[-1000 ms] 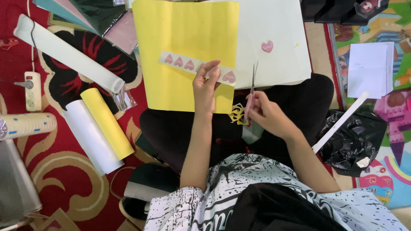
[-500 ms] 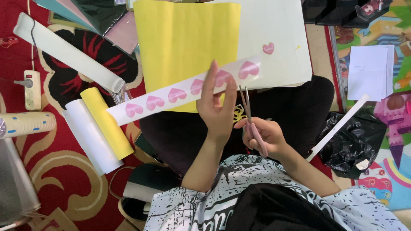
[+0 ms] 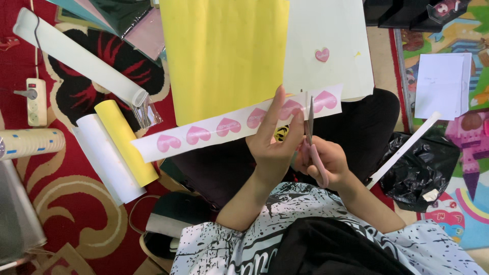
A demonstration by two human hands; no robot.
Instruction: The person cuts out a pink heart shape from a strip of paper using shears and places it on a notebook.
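A long white paper strip [image 3: 214, 131] printed with several pink hearts stretches from lower left to upper right across my lap. My left hand [image 3: 275, 140] pinches it near its right end, fingers up over the paper. My right hand [image 3: 326, 160] grips pink-handled scissors [image 3: 310, 135], whose blades point up and cross the strip between the last two hearts. Behind the strip lie a yellow sheet [image 3: 224, 56] and a cream sheet [image 3: 331, 46] with one pink heart [image 3: 322, 54] stuck on it.
Rolled paper lies at left: a white roll [image 3: 76, 56], a yellow roll [image 3: 125, 142] and another white roll [image 3: 104, 158]. A power strip [image 3: 35, 102] sits on the red carpet. White sheets [image 3: 440, 84], a thin white strip [image 3: 405, 150] and a black plastic bag [image 3: 420, 170] lie at right.
The heart strip has been lifted off the sheets and pulled out long to the left. My right hand has raised the scissors, and the blades now cross the strip.
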